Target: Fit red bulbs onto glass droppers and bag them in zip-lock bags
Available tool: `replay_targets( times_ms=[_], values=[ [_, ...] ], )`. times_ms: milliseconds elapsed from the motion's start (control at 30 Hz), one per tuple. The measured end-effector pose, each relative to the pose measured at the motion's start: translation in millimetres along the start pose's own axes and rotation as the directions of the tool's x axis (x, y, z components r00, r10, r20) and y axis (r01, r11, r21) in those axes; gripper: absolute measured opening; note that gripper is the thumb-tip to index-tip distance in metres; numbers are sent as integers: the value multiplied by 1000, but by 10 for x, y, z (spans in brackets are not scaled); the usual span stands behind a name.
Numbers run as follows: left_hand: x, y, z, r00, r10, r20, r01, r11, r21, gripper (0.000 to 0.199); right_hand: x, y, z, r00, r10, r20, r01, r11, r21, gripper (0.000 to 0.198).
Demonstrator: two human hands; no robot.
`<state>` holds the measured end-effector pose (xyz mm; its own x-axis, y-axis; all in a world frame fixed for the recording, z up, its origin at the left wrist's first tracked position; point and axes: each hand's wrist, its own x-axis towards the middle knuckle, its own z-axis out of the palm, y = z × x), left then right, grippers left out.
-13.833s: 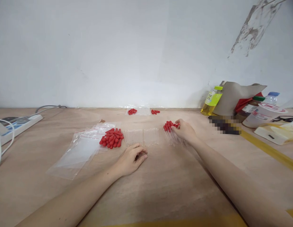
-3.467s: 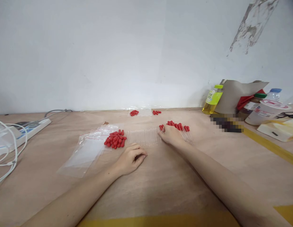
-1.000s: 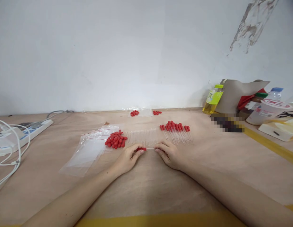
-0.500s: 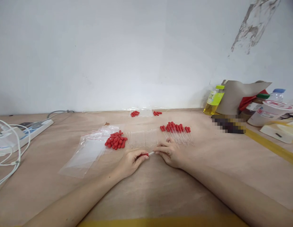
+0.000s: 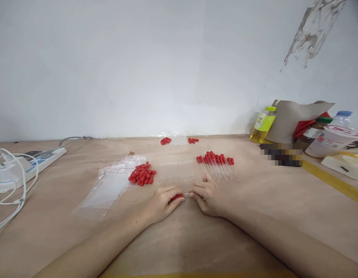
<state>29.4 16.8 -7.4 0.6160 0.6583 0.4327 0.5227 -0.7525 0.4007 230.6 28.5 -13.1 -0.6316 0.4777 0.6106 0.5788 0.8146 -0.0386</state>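
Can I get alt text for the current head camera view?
The person's left hand grips a red bulb while the right hand holds a thin clear tube roughly in line with it. Beyond them on a brown tabletop lie, left to right, a pile of red bulbs, a row of clear tubes and a cluster of red-topped tubes.
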Motion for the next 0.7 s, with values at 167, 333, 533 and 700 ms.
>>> replay_targets(
  times_ms=[167, 333, 533, 700],
  values=[
    [9, -13, 8, 1000, 5, 13, -6, 1000, 3, 20, 2, 5, 48, 999, 19, 49, -19, 1000, 11, 24],
    [31, -63, 8, 996, -2, -89, 1, 1000, -20, 19, 23, -8, 49, 998, 43, 56, -43, 999, -7, 24],
    [2, -140, -13, 983, 11, -181, -14, 1000, -14, 18, 41, -44, 13, 998, 5, 56, 3, 990, -140, 16],
    [-5, -143, -40, 957, -126, -260, 127, 992, -14, 33, 39, 49, 6, 982, 184, -47, -190, 967, -169, 18]
  ],
)
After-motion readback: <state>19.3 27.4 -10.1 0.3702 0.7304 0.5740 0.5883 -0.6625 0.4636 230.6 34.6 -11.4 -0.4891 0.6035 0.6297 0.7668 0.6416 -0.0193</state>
